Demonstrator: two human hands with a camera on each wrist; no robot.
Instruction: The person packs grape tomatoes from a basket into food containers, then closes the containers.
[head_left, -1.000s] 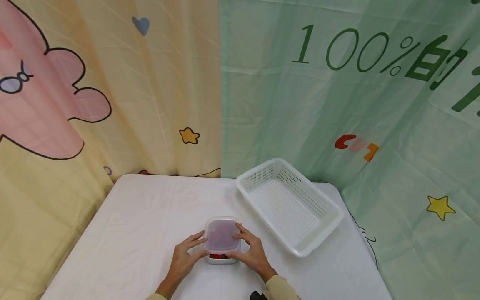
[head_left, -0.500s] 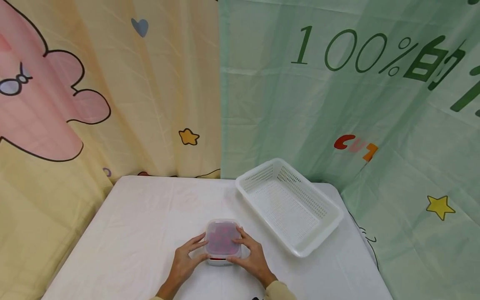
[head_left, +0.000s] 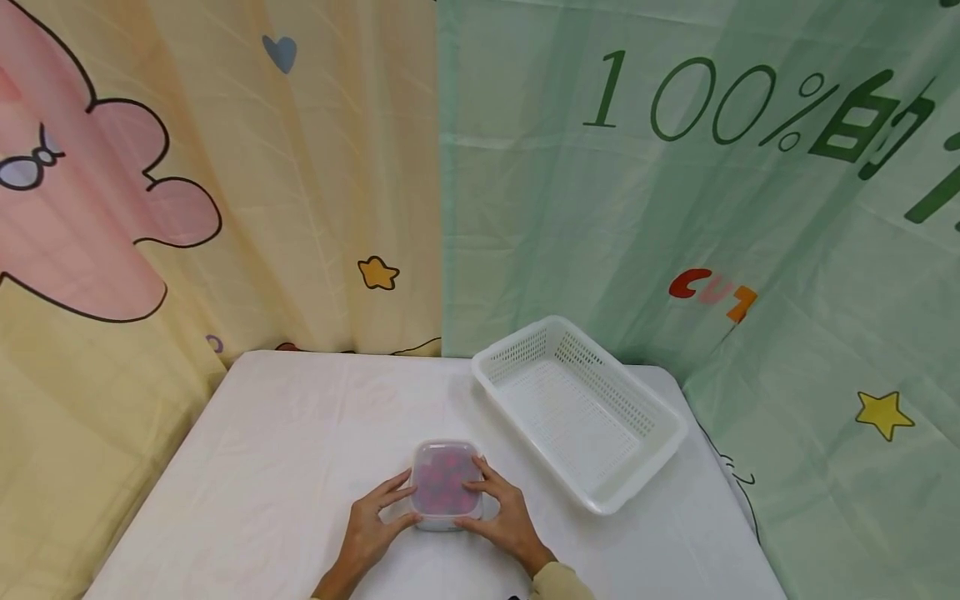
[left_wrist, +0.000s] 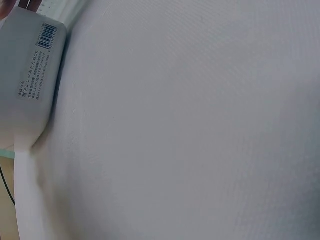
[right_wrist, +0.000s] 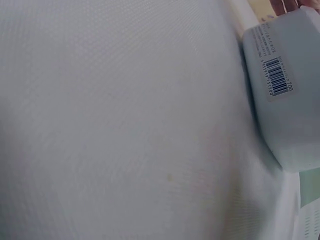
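Observation:
Just ahead of me a small white food container stands on the table, with a printed barcode label on its side in both wrist views. Its translucent lid lies over the top, and red and dark shapes show blurred through it. My left hand holds the lid's left edge, thumb at the near corner and fingers along the side. On the opposite side my right hand grips the lid's right edge in the same way. Whether the lid is snapped down cannot be seen.
A white perforated plastic basket sits at the back right, set at an angle. The table has a white cloth. Printed curtains hang behind it and along both sides.
Both hands have lowered the lid onto the container. The gap at the front, where red contents showed a second ago, is now covered. The basket has not moved.

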